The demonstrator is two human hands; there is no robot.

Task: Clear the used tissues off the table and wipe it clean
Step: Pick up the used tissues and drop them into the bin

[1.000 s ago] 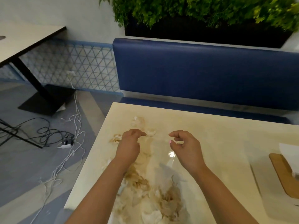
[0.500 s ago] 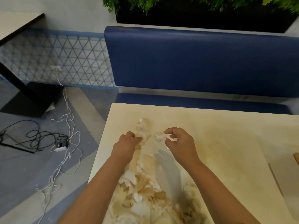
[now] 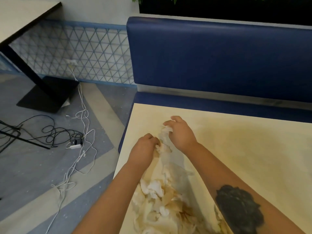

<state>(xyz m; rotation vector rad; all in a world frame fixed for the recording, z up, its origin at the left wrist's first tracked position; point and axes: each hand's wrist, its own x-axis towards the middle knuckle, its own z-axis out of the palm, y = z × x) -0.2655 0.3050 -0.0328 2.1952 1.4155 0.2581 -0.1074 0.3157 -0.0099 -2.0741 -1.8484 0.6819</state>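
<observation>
Cables (image 3: 74, 142) sprawled on the floor at left. On the table (image 3: 244, 149), the left hand (image 3: 143, 149) gripped the tissues (image 3: 162, 191) (crumpled, brown-stained) at the strip's far end; the right hand (image 3: 180, 132) pinched a wad just beyond, fingers curled.

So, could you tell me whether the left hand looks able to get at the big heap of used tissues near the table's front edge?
Probably yes: the heap of tissues lies uncovered just behind the left hand, beside its own forearm, though that hand already grips tissue.
</observation>
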